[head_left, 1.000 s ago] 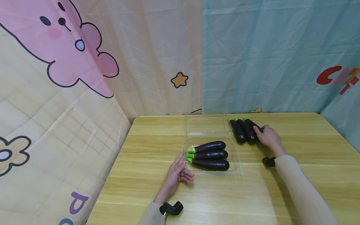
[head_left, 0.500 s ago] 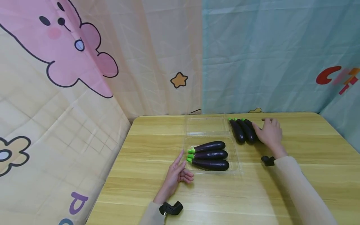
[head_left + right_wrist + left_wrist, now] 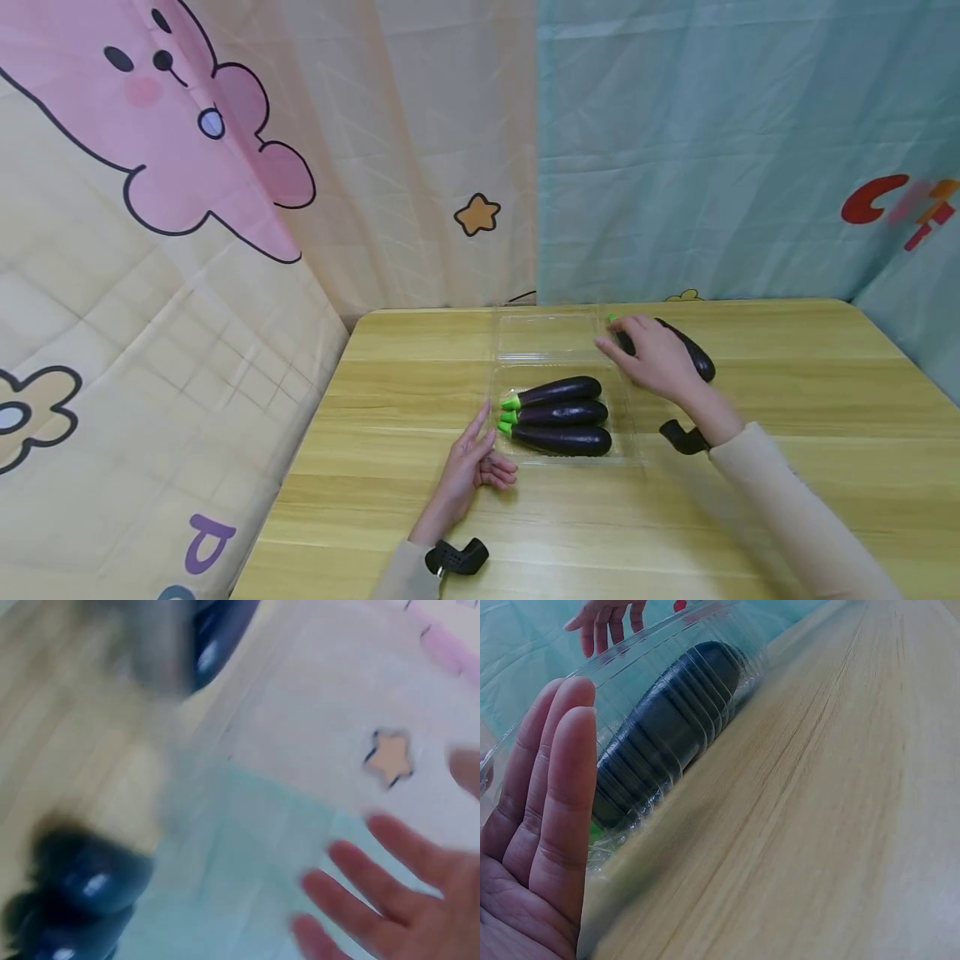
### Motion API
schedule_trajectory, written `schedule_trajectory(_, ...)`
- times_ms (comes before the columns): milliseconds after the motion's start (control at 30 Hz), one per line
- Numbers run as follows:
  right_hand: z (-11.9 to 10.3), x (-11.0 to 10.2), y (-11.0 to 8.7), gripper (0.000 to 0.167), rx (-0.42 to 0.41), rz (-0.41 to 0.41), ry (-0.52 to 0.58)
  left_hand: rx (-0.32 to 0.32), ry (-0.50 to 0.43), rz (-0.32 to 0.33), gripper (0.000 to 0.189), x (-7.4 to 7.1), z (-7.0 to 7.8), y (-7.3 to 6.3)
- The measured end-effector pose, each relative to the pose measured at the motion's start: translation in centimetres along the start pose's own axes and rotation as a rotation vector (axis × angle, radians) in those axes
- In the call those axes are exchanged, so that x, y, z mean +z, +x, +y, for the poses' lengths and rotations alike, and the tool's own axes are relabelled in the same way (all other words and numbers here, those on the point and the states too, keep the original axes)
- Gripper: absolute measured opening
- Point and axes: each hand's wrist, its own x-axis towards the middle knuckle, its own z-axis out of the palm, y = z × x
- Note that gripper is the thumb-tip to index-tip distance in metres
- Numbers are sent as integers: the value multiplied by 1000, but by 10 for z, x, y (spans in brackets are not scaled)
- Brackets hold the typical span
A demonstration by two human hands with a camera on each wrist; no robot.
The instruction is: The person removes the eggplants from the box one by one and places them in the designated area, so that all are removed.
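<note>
Right hand [image 3: 654,357] nearer lid [image 3: 551,335] edge

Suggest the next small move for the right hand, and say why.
Perhaps the right hand should take the lid by its right edge: it lies open, three eggplants lie side by side in the tray, and that hand, close by, holds nothing.

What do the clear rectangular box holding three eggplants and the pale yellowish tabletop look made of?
Clear rectangular box: probably thin, glossy plastic, being transparent with ribbed walls.
Pale yellowish tabletop: smooth, slightly shiny, with streaky grain; wood or printed laminate, unclear which.
</note>
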Motion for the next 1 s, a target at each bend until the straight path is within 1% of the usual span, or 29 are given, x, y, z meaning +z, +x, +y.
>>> schedule_trajectory(133, -20, 6, -2, 49, -94, -214, -36, 7, -6, -3, 64, 0, 0, 0)
schedule_trajectory(200, -26, 11, -2, 46, -129, -306, -52, 9, -10, -5, 65, 1, 0, 1)
schedule_trajectory(300, -33, 19, -2, 41, -170, -413, -62, 8, -11, -7, 64, 1, 0, 0)
schedule_trajectory(400, -39, 26, 0, 38, -198, -484, -52, 6, -9, -5, 64, 1, 0, 0)
schedule_trajectory(500, -45, 31, 2, 35, -220, -527, -26, 6, -6, -3, 63, 1, 0, 0)
schedule_trajectory(533, -46, 33, 3, 35, -230, -534, -29, 5, -7, -3, 63, 1, 0, 0)
schedule_trajectory(667, -53, 39, 4, 35, -229, -560, -59, 2, -7, -2, 63, 1, 0, -1)
schedule_trajectory(833, -62, 43, 5, 36, -184, -577, -90, 2, -7, -6, 63, 1, 0, 0)
schedule_trajectory(1000, -67, 45, 4, 36, -177, -575, -107, 2, -6, -2, 63, 0, 0, 0)
